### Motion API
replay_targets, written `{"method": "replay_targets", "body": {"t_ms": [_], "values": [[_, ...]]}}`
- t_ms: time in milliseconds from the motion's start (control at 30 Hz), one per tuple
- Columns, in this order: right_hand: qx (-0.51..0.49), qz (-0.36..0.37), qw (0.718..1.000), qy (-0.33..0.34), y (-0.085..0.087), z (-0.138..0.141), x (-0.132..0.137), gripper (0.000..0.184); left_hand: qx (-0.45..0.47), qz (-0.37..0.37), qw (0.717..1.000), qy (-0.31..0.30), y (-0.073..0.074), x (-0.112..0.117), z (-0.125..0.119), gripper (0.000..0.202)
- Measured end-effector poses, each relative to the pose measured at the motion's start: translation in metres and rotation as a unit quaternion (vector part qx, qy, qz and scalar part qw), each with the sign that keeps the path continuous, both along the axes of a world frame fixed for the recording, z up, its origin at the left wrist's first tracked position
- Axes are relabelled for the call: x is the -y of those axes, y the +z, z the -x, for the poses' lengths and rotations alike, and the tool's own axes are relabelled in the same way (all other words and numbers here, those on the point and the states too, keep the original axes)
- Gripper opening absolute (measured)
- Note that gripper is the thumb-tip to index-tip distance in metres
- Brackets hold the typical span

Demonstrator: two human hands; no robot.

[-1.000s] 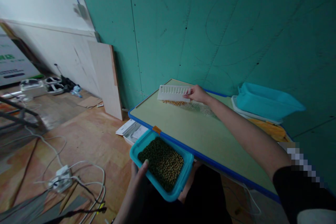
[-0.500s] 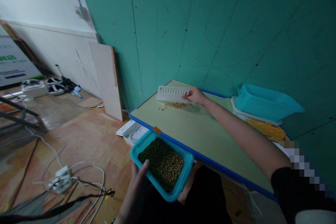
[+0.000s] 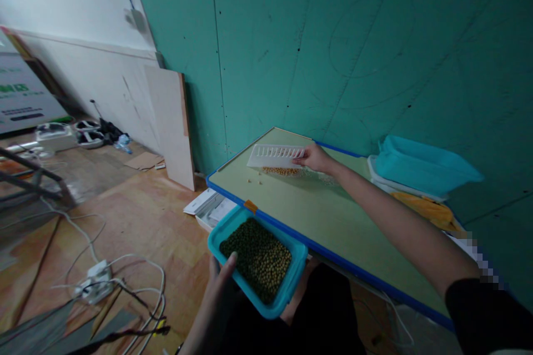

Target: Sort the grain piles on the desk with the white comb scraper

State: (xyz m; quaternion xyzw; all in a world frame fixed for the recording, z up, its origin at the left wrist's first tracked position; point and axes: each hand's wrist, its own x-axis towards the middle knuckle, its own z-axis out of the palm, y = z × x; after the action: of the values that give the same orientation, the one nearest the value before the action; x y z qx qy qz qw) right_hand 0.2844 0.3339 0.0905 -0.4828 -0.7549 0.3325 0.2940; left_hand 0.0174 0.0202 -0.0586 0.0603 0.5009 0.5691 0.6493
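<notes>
My left hand (image 3: pixel 225 274) grips the near-left side of a teal plastic tray (image 3: pixel 216 228), its thumb over the rim. Dark green beans (image 3: pixel 245 244) and yellowish beans (image 3: pixel 277 266) fill the tray, which sits below the table's blue front edge. Out over the tabletop, my right hand (image 3: pixel 314 158) pinches the right end of a white slotted plastic piece (image 3: pixel 266 158). A strip of yellow beans (image 3: pixel 283 171) lies on the table along its lower edge. Clear grains or bits lie near my right hand; their kind is unclear. A few loose beans (image 3: pixel 259 177) are scattered to the left.
At the table's right end stand a teal basin (image 3: pixel 428 163) and a yellow cloth (image 3: pixel 425 208). A green wall (image 3: pixel 270 55) rises behind the table (image 3: pixel 325 216). White papers or a box (image 3: pixel 212 208) sit under the left edge. A power strip (image 3: pixel 97 280) and cables lie on the floor.
My right hand has brought the slotted piece slightly nearer and down, against the yellow beans, which now show as a narrower strip. My left hand and the tray have hardly moved.
</notes>
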Motion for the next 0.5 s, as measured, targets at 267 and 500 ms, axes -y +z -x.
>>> {"method": "replay_targets", "body": {"t_ms": [267,500], "values": [[-0.040,-0.007,0.999,0.020,0.003,-0.006,0.001,0.031,0.014,-0.034,0.999,0.018,-0.009,-0.005,-0.002,0.132],[0.028,-0.087,0.994,-0.055,-0.002,0.011,-0.016,0.013,0.005,-0.020,1.000,-0.008,-0.015,-0.003,0.002,0.117]]}}
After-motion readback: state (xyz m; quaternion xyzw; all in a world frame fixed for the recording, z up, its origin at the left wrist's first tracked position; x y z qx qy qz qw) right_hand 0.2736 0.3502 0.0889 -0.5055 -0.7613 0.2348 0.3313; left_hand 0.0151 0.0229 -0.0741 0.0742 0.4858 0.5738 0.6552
